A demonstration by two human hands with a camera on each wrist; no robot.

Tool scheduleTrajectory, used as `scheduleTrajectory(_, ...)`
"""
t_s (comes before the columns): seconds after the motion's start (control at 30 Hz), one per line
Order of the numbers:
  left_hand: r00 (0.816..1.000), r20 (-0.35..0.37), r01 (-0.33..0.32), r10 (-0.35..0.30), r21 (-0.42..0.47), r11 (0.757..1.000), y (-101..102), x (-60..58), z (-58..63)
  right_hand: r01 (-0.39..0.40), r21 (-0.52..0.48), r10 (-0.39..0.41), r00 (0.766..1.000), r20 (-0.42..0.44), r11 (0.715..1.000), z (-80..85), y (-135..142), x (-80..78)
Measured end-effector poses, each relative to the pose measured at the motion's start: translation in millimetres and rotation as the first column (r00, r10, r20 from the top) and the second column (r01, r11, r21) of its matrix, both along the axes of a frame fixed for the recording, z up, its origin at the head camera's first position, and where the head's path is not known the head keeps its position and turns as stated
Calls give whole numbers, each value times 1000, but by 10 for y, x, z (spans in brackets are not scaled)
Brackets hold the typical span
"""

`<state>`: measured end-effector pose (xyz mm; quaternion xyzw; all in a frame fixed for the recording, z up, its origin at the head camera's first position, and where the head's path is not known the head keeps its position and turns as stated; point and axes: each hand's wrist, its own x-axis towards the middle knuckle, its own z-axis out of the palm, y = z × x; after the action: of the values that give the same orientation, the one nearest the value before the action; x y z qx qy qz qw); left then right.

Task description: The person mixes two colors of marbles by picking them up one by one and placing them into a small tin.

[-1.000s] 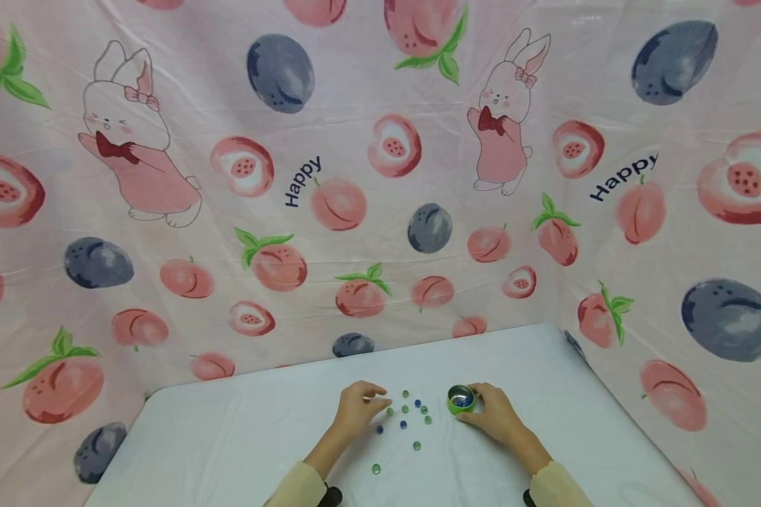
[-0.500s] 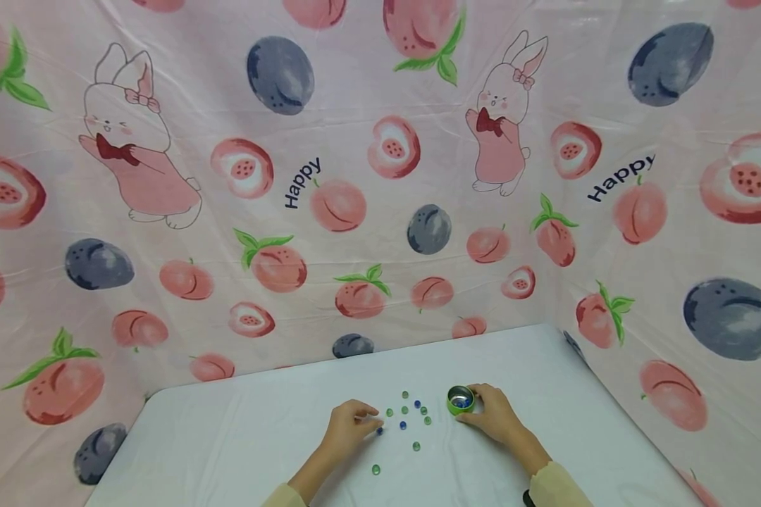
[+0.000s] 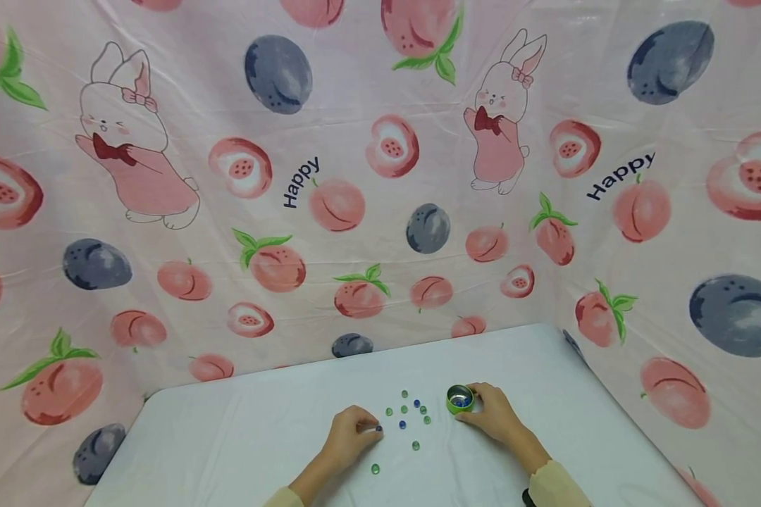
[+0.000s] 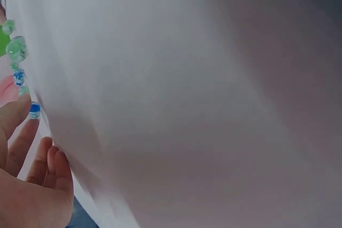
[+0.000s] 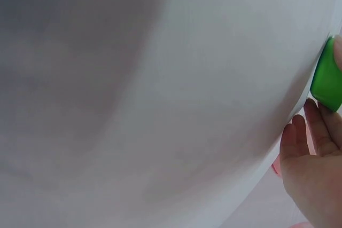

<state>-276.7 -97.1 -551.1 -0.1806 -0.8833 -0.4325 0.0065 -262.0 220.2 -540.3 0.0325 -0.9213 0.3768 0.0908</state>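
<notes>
My left hand (image 3: 347, 438) pinches a blue glass marble (image 3: 379, 428) between thumb and fingertip, low at the white tabletop. In the left wrist view, the same blue marble (image 4: 35, 110) shows between the thumb and forefinger tips. Across the table, my right hand (image 3: 496, 414) holds a small round green tin (image 3: 459, 412) from its right side, thumb in front and fingers behind. The tin stands upright, silvery inside, with blue marbles (image 3: 461, 403) at its bottom. The right wrist view shows only part of its green wall (image 5: 326, 81) beside the fingers.
Several green marbles (image 3: 416, 446) and two blue marbles (image 3: 402, 424) lie loose on the white tabletop (image 3: 228, 436) between the hands. One green marble (image 3: 375, 469) sits nearer the front. A pink fruit-and-rabbit printed cloth (image 3: 355, 239) hangs behind and along the sides.
My left hand has come back from the green marble at the upper left of the group, toward the body, and its fingertips have closed round the blue marble. The right hand and tin have stayed put.
</notes>
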Motion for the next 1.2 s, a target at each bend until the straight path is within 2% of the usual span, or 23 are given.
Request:
scheduleTrajectory(0.17,999,-41,17,-16,13,1000,-19,31,-40,-1,-2,1,1000,-5,1000,-1,-17,29)
scheduleTrajectory(0.47,998,-59,19,-18,12,1000,-35,36,-77,7,7,-7,1000,0,1000,-4,-34,73)
scheduleTrajectory(0.9,999,-26,42,-41,27,999,-19,48,43,22,21,-23,1000,4,1000,4,-58,160)
scheduleTrajectory(1.2,995,-77,72,-69,35,997,45,13,106,31,26,-31,999,8,999,17,-78,203)
